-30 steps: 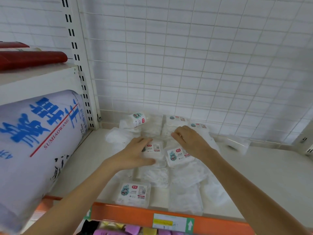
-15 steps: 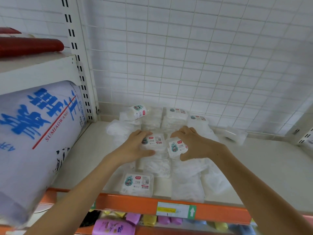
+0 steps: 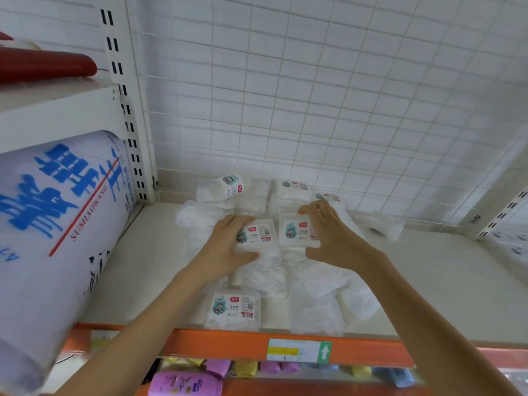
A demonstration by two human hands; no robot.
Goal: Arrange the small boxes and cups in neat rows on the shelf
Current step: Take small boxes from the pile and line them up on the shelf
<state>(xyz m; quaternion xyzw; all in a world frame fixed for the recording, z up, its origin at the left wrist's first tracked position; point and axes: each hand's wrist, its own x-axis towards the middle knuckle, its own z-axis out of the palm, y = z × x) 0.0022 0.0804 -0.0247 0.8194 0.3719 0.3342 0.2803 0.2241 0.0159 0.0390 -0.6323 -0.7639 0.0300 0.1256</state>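
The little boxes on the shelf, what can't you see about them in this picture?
Head view only:
- Left box: its left end is hidden under the left hand.
- Right box: its right end is hidden under the right hand.
- Labels: print too small and blurred to read, also on the front box.
- Back boxes: partly hidden behind the right hand and blurred.

So your left hand (image 3: 225, 247) is on one box (image 3: 255, 234), your right hand (image 3: 331, 235) on the box beside it (image 3: 297, 231), the two side by side mid-shelf (image 3: 428, 281). Another box (image 3: 233, 308) sits nearer you by the front edge. Behind them, a tipped cup (image 3: 228, 188) to the left and more boxes (image 3: 293, 188) against the back grid (image 3: 314, 95). Big roll (image 3: 51, 224) on your left.
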